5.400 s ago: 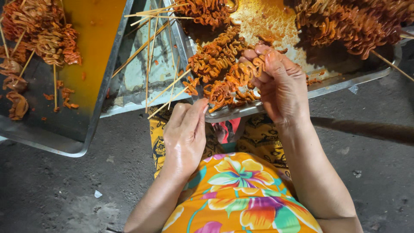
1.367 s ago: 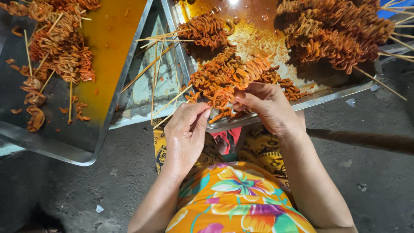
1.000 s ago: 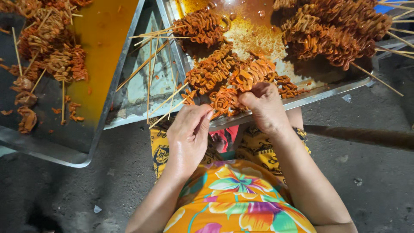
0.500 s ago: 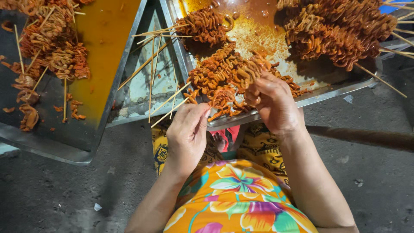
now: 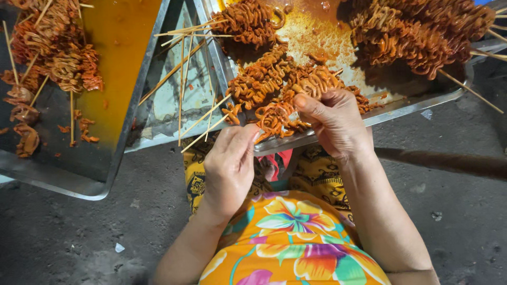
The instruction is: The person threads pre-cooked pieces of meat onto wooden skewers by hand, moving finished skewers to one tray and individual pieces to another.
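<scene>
The left hand (image 5: 229,166) pinches the near end of a thin bamboo skewer (image 5: 208,132), fingers closed on it; the stick slants up and to the right toward the meat. The right hand (image 5: 332,119) is clamped on a curly orange strip of marinated meat (image 5: 274,116), thumb and fingers folded over it just at the near rim of the tray (image 5: 401,105). The 2 hands are close together but not touching, with the meat strip between them, over the tray's front edge.

The tray is a shallow metal one, smeared with orange sauce. On it lie more coiled strips, a loose pile (image 5: 264,79) just beyond the hands and a smaller clump (image 5: 251,21) farther back. At the far right sits a heap of finished skewers (image 5: 417,31), their sticks poking out past the rim.

Left of this tray is a second pan (image 5: 174,105) with a bundle of bare sticks (image 5: 185,63) lying across it. Farther left, a third tray (image 5: 79,169) holds orange sauce and more threaded meat (image 5: 53,53) along its far side.

The trays rest on a dark concrete floor (image 5: 79,237). Below the hands shows the person's bright floral dress (image 5: 290,243), orange and yellow.
</scene>
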